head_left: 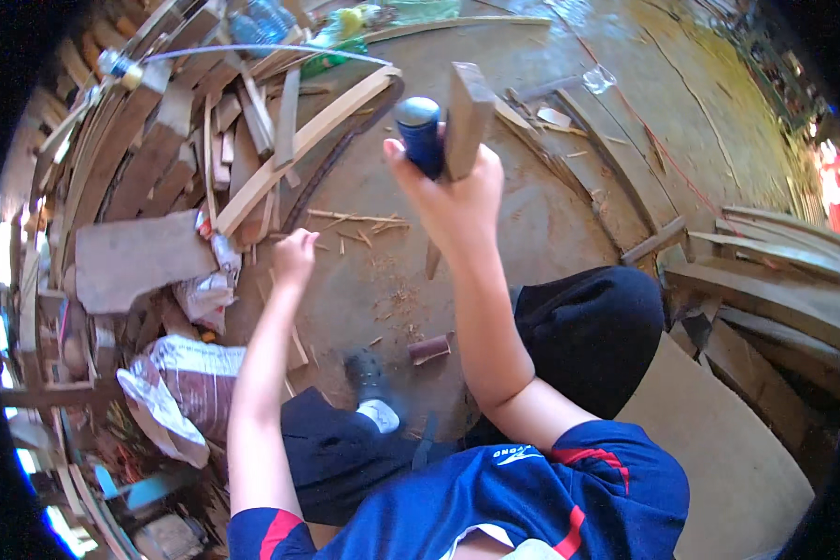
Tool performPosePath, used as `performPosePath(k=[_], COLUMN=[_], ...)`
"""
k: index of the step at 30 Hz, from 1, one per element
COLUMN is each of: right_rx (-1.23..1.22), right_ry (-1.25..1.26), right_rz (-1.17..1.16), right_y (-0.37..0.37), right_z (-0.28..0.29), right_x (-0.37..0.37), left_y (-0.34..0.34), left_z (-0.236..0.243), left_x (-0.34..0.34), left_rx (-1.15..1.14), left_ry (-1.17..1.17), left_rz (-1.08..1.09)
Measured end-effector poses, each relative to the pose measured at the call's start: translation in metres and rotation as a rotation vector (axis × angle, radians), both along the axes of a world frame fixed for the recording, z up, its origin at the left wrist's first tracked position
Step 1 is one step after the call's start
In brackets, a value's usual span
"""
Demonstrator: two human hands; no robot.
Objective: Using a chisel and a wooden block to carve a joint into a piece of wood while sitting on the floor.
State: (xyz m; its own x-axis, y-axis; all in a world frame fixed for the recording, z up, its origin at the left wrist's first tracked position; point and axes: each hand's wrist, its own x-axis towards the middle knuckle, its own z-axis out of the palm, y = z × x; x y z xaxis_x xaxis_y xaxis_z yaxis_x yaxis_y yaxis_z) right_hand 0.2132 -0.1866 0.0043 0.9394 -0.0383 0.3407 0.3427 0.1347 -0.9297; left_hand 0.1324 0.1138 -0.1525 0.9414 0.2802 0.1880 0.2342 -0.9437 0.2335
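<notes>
My right hand (465,201) is raised over the floor, its fingers wrapped round a wooden block (469,112). Close against the block, in the same grip, is a dark blue cylinder with a silvery end (420,135), like a can. A pointed bit of wood (433,259) shows below the wrist; whether it belongs to the block I cannot tell. Lower and to the left, my left hand (296,254) is closed, fingertips together, beside a long pale wooden strip (294,159). What it holds, if anything, is too small to make out.
Wood offcuts (173,140) are heaped at the left, by a flat board (145,259) and a white-and-brown sack (191,373). Shavings and a brown roll (429,349) lie on the floor near my shoe (366,375). Planks (765,289) are stacked at the right. A red cord (639,117) crosses the floor.
</notes>
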Motion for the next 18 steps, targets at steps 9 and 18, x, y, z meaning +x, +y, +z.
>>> performPosePath(k=[9, 18], right_rx=[0.056, 0.115], right_ry=[0.093, 0.181], right_rz=[-0.424, -0.725], right_y=[-0.112, -0.124], right_z=[-0.037, -0.039], right_x=[0.049, 0.060], left_y=[-0.165, -0.360], left_z=[-0.141, -0.197], left_x=[0.195, 0.350], left_rx=[-0.209, -0.083], left_ry=[0.390, 0.236], left_rz=[-0.347, -0.286])
